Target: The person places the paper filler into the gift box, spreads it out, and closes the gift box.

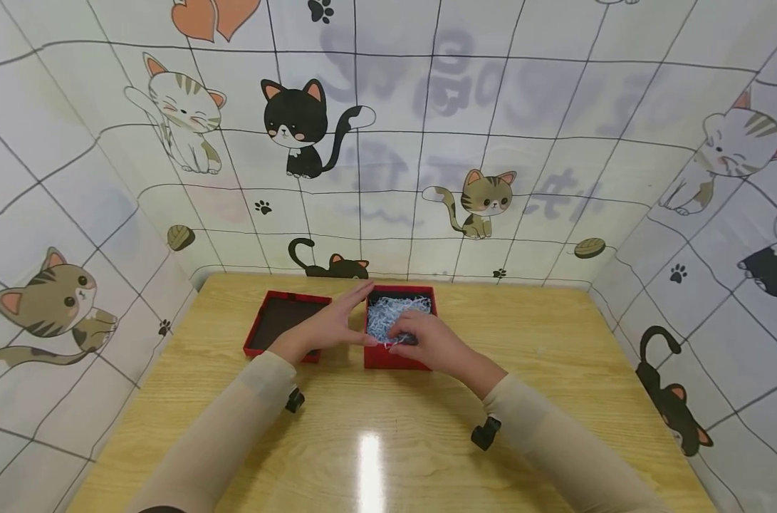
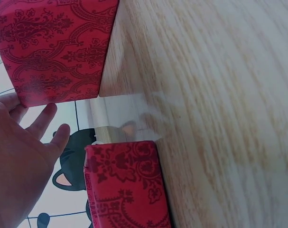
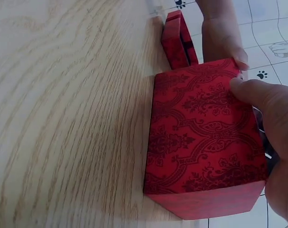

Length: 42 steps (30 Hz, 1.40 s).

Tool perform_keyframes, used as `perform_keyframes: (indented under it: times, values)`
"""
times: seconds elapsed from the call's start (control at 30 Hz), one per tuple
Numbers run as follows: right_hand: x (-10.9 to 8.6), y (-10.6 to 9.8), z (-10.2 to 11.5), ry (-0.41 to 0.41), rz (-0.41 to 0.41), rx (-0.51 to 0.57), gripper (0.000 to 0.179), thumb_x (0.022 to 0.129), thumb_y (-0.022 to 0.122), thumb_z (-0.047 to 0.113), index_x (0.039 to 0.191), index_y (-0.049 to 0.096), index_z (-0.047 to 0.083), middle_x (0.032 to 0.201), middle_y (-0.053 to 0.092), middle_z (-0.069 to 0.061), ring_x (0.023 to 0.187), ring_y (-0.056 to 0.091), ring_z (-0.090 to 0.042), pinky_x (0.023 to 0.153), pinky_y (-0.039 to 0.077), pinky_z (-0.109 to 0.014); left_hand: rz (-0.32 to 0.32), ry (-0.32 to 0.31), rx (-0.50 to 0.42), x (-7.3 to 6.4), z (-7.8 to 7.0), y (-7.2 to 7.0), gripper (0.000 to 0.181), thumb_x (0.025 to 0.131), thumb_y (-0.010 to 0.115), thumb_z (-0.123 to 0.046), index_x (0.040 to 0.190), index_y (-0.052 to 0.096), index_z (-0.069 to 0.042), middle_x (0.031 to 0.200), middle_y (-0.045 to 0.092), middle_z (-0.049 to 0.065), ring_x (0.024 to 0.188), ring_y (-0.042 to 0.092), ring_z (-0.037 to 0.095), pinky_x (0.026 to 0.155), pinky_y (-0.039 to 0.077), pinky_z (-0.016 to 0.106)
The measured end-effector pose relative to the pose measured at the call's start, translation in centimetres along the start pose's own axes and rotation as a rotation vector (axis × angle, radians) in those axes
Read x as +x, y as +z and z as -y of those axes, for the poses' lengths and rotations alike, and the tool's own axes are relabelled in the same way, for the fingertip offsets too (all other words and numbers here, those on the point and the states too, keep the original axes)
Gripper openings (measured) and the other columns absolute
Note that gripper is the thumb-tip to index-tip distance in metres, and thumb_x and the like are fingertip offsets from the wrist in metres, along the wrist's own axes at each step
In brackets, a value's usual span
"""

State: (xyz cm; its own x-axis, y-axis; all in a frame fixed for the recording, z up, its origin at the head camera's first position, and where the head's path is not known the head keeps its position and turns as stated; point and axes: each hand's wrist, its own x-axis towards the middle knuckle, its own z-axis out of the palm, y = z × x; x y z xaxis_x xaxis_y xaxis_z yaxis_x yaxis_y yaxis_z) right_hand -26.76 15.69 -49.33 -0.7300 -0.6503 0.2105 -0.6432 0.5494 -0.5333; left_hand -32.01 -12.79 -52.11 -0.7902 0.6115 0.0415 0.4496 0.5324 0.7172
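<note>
A red patterned gift box (image 1: 397,358) stands without its lid, filled with pale blue shredded paper (image 1: 388,313). My left hand (image 1: 327,324) is at the box's left side, fingers extended, fingertips at the wall in the left wrist view and thumb at the front corner. My right hand (image 1: 436,342) reaches over the front rim, its bent fingers down in the shredded paper. In the right wrist view, the thumb (image 3: 253,90) lies against the top of the patterned front wall. The right fingertips are hidden, and I cannot tell whether they grip any paper.
The red box lid (image 1: 285,320) lies with its dark inside up, left of the box and partly behind my left forearm. Both stand near the back of a light wooden table (image 1: 523,313). A white sheet (image 1: 388,164) printed with cartoon cats hangs around the table.
</note>
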Motion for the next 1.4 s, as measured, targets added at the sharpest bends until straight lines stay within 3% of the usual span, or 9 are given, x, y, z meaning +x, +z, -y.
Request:
perform_keyframes:
  times: [0.13,0.33,0.6,0.93,1.23,1.4]
  values:
    - [-0.1,-0.1,0.2,0.013,-0.024,0.096,0.006,0.101,0.085,0.021,0.107,0.084,0.022,0.099,0.073,0.013,0.094,0.066,-0.009,0.086,0.060,-0.032,-0.001,0.002,-0.004,0.0,-0.1,0.0,0.123,0.089,0.089,-0.062,0.180,0.012,-0.029,0.187,0.006,-0.001,0.170,0.013,0.026,0.128,0.027,0.069]
    - [0.0,-0.7,0.1,0.065,-0.046,0.160,0.006,0.104,0.082,0.016,0.106,0.083,0.021,0.100,0.076,0.013,0.093,0.068,-0.009,0.086,0.062,-0.031,-0.002,0.003,-0.011,0.0,-0.1,0.0,0.124,0.088,0.089,-0.063,0.180,0.012,-0.029,0.187,0.006,-0.002,0.170,0.013,0.027,0.128,0.027,0.070]
    - [1.7,-1.6,-0.3,0.045,-0.096,0.029,0.004,0.103,0.081,0.010,0.106,0.082,0.009,0.100,0.074,0.005,0.093,0.070,-0.013,0.084,0.063,-0.035,-0.008,0.003,-0.011,0.1,0.0,-0.1,0.124,0.089,0.090,-0.059,0.180,0.013,-0.025,0.187,0.006,0.000,0.170,0.014,0.028,0.128,0.027,0.070]
    - [2.1,-1.1,-0.9,0.126,-0.018,-0.075,0.019,0.100,0.085,0.016,0.118,0.081,0.012,0.109,0.071,0.002,0.098,0.067,-0.015,0.090,0.062,-0.034,0.005,0.002,-0.015,0.1,-0.2,0.0,0.123,0.089,0.090,-0.058,0.180,0.014,-0.024,0.187,0.007,0.002,0.170,0.015,0.028,0.128,0.027,0.069]
    - [1.0,-2.4,-0.7,0.078,-0.082,0.062,0.028,0.099,0.085,0.008,0.126,0.077,0.005,0.127,0.069,-0.006,0.116,0.068,-0.027,0.100,0.061,-0.048,0.011,0.000,-0.013,0.1,-0.1,0.0,0.123,0.089,0.089,-0.060,0.180,0.011,-0.033,0.187,0.006,0.000,0.170,0.013,0.028,0.129,0.027,0.068]
    - [0.0,-3.2,-0.8,0.095,-0.113,0.123,0.028,0.099,0.085,0.008,0.126,0.077,0.009,0.128,0.069,-0.002,0.117,0.068,-0.028,0.095,0.062,-0.050,0.004,0.005,-0.012,0.1,-0.1,0.0,0.124,0.088,0.090,-0.060,0.180,0.014,-0.024,0.187,0.007,-0.001,0.170,0.015,0.028,0.128,0.027,0.069]
